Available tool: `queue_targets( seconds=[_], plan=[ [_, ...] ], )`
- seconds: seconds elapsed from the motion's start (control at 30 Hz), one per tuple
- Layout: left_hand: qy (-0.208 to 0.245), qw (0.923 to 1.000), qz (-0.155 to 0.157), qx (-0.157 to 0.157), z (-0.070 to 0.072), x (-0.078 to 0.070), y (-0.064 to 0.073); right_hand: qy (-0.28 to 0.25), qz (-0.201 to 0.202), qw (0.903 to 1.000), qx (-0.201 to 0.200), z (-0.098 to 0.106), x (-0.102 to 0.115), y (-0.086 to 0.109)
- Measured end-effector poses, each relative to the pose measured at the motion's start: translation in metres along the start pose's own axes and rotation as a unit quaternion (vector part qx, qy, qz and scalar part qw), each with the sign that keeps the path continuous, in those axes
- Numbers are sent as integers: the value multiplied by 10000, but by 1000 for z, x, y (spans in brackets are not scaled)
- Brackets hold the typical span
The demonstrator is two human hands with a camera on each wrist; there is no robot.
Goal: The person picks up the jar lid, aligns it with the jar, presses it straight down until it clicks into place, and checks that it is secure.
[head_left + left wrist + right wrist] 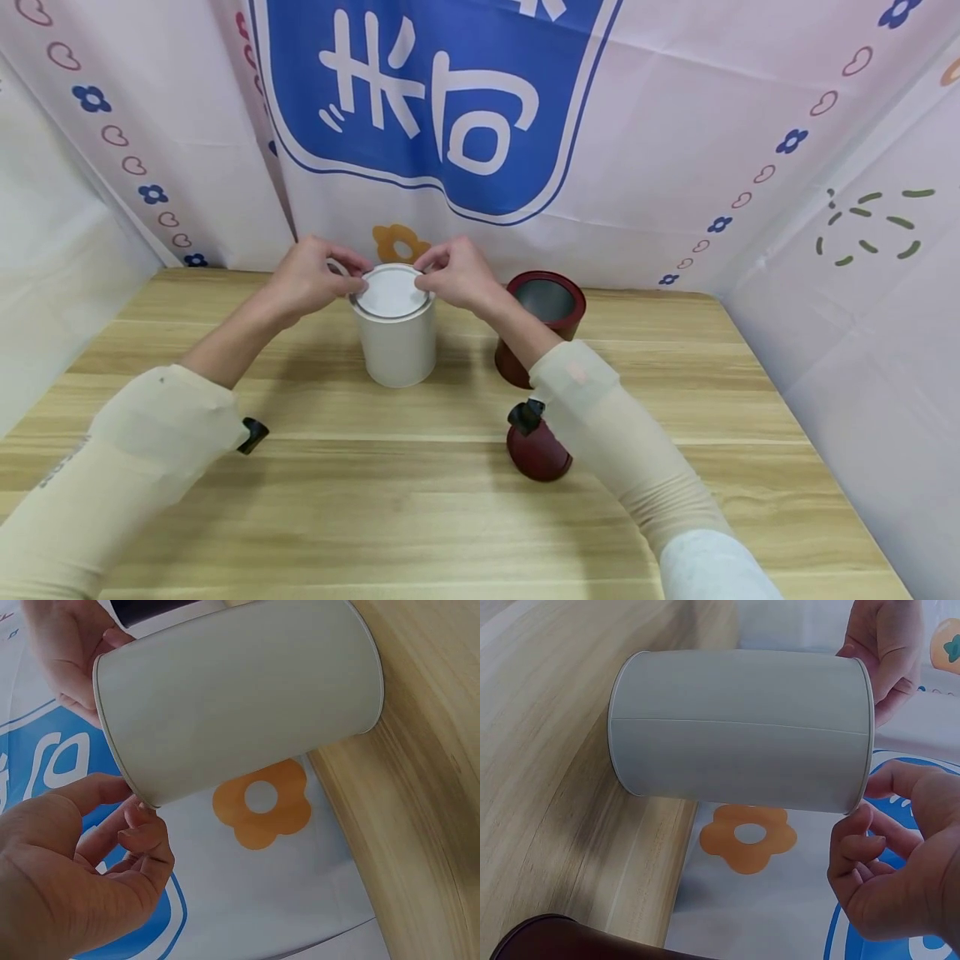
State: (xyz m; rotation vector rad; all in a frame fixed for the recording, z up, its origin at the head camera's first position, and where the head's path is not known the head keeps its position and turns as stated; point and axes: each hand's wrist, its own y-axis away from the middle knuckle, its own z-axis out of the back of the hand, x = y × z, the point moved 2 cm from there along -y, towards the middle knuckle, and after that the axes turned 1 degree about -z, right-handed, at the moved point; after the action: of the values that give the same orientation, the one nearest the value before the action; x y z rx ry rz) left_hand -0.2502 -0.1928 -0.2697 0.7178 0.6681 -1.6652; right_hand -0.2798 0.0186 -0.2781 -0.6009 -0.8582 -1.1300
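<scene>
As the left hand (315, 275) and right hand (461, 277) pinch the lid (390, 293) atop the can (399, 352), apparently seating or loosening it, even force seems needed.

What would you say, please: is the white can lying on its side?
No, in the head view the white can stands upright on the table, its round top facing up.

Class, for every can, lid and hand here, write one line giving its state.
White can: upright on the table, top covered.
White lid: on the white can; whether fully seated, cannot tell.
Red can: upright, open.
Red lid: off, lying on the table, partly hidden.
Left hand: pinching the white lid's edge.
Right hand: pinching its opposite edge.
</scene>
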Motion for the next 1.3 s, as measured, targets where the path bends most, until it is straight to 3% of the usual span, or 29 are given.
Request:
queue_targets(
  seconds=[0.53, 0.97, 1.07, 1.17, 1.23, 1.3],
  plan=[
    [-2, 10000, 53, -54, -3, 2, 1, 6, -3, 10000, 8, -1, -2, -1],
    [-97, 9999, -119, 24, -3, 3, 1, -66, 186, 9998, 28, 2, -6, 4],
    [-150, 9996, -238, -26, -2, 4, 3, -9, 379, 9993, -56, 5, -8, 6],
    [-395, 9977, -532, -154, -2, 3, 6, 381, 822, 9959, -56, 7, -7, 11],
    [-710, 9934, -879, -200, -2, 2, 9, 892, 1225, 9884, -2, 9, -6, 14],
    [-998, 9876, -1197, -166, -2, 1, 12, 1504, 1630, 9751, 88, 10, -4, 18]
  ],
)
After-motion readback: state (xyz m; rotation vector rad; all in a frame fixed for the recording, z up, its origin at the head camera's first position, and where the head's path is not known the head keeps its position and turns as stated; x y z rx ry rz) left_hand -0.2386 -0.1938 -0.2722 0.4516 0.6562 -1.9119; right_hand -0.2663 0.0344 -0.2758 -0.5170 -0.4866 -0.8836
